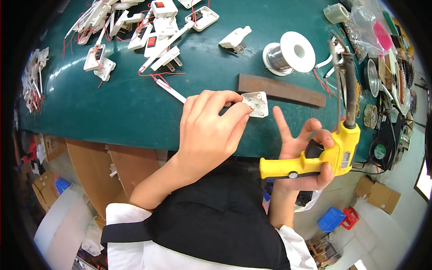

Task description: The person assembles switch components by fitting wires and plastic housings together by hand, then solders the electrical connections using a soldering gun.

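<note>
My left hand [211, 121] is closed, its fingertips pinched at the left edge of a small white plastic housing [257, 101] with metal parts inside. A white cable [171, 91] with thin red wires runs out from beneath this hand. In my right hand [310, 148] is a yellow soldering gun [338, 150], its fingers around the grip and one finger stretched out towards the housing. The gun's dark nozzle points up, away from the housing. Just behind the housing lies a brown metal bar [281, 91].
A solder spool [294, 53] and a white plug [235, 38] stand behind the bar on the green table [121, 112]. White switch parts with red wires [163, 27] pile up at the back left. Tape, bags and a metal bowl [372, 77] crowd the right side.
</note>
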`<state>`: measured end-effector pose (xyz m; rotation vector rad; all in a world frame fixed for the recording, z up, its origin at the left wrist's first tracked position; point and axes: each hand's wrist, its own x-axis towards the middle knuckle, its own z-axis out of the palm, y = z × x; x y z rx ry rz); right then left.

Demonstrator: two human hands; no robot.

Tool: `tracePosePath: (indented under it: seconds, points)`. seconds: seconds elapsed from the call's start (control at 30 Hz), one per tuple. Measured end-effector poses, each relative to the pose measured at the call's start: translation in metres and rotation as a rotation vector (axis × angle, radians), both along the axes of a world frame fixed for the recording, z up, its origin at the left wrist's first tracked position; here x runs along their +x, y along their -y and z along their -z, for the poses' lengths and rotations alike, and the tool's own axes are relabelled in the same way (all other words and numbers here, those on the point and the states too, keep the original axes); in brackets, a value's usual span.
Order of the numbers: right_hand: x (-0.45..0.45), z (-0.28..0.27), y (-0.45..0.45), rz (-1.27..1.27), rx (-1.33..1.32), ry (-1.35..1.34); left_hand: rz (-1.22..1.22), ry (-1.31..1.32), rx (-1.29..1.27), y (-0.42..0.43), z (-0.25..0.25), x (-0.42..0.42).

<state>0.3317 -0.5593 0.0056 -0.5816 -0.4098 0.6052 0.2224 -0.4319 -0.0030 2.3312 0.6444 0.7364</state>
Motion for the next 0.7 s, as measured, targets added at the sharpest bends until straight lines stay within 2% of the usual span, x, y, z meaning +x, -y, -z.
tracePosePath:
  seconds: [0.07, 0.23, 0.3, 0.33, 0.43, 0.5, 0.53, 0.63, 0.7]
  points:
    - [0.006, 0.0, 0.0, 0.013, 0.073, -0.001, 0.058, -0.102, -0.021, -0.002, -0.005, 0.001]
    - [0.01, 0.005, -0.003, -0.095, 0.165, 0.006, 0.16, -0.049, 0.011, -0.002, -0.003, 0.007]
    - [0.007, 0.009, -0.001, -0.096, 0.176, -0.007, 0.146, -0.083, -0.21, -0.003, -0.009, 0.005]
    - [0.004, 0.01, -0.001, -0.072, 0.194, -0.039, 0.159, 0.003, -0.224, -0.005, -0.01, 0.006]
    - [0.0, 0.009, 0.003, -0.039, 0.23, -0.143, 0.116, 0.036, -0.312, -0.01, -0.015, 0.005]
    - [0.0, 0.001, 0.003, -0.042, 0.263, -0.289, 0.134, 0.08, -0.202, -0.016, -0.019, 0.005]
    - [0.004, -0.002, 0.006, -0.052, 0.127, -0.147, 0.114, 0.084, -0.14, -0.018, -0.026, 0.008]
    - [0.018, -0.01, 0.022, -0.06, 0.112, -0.128, 0.166, 0.172, -0.031, -0.039, -0.038, 0.008]
    - [0.027, -0.009, 0.033, -0.032, 0.156, -0.143, 0.286, 0.132, -0.143, -0.06, -0.053, 0.011]
